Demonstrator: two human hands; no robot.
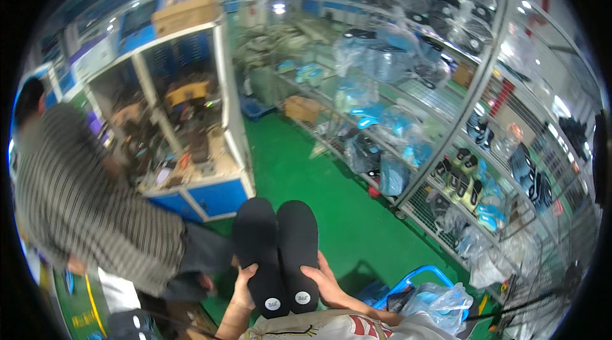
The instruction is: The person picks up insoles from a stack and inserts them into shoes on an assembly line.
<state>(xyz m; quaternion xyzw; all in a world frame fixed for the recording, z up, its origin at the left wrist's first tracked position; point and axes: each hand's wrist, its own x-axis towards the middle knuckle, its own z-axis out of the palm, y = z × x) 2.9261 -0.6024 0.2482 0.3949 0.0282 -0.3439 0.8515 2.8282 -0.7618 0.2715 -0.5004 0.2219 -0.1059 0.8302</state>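
Two black shoe insoles are held side by side in front of my body, each with a round white sticker near its heel end. My left hand [242,284] is closed on the edge of the left insole [256,238], its thumb lying on the top face. On the other side, my right hand [324,281] grips the right insole [298,235] the same way, thumb on top and fingers around the outer edge. The inner edges of the insoles lie close together, and their rounded toe ends point away from me.
A person in a striped shirt [95,193] stands at the left beside a blue-and-white cabinet [220,196]. Wire shelving [440,126] with bagged insoles runs along the right. Near my right arm is a blue basket [421,271] holding plastic bags. Green floor [299,161] lies between.
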